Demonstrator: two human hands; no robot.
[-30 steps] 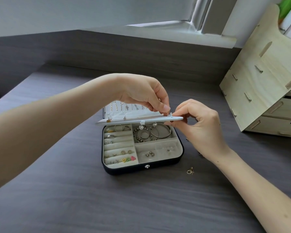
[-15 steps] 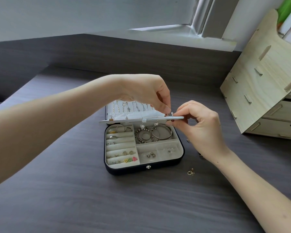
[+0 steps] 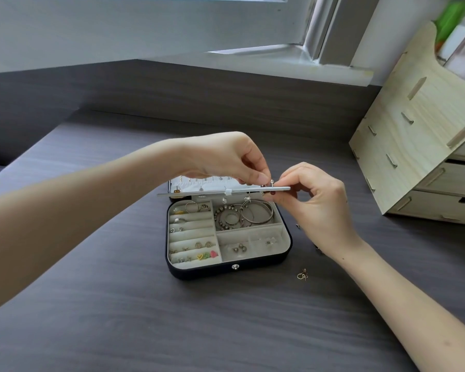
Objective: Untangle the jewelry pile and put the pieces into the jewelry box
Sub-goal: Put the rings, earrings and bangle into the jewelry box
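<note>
Dark table point(image 3: 91, 318) across the view; wooden organizer point(image 3: 414, 146) at far right. Near the middle, the box point(image 3: 226, 270), open and well stocked: bangles point(image 3: 255, 214) in the far-right cell, rings and studs along the left slots, small pairs in the near-right cells.

Above the far half of the box, both hands at the right end of a white panel point(image 3: 199, 193), kept about level. With the left hand point(image 3: 234, 159), thumb and forefinger pinched on a small stud point(image 3: 271, 182) atop the panel. With the right hand point(image 3: 317, 205), fingers curled, pinching the panel's edge from below; perhaps the stud's back too, cannot tell.

Judging by this, mostly done: no tangled pile in sight. Left to do: seating this stud, then the gold earring point(image 3: 302, 276) on the table just near-right of the box, plus tiny bits point(image 3: 297, 225) half hidden by the right wrist.
</note>
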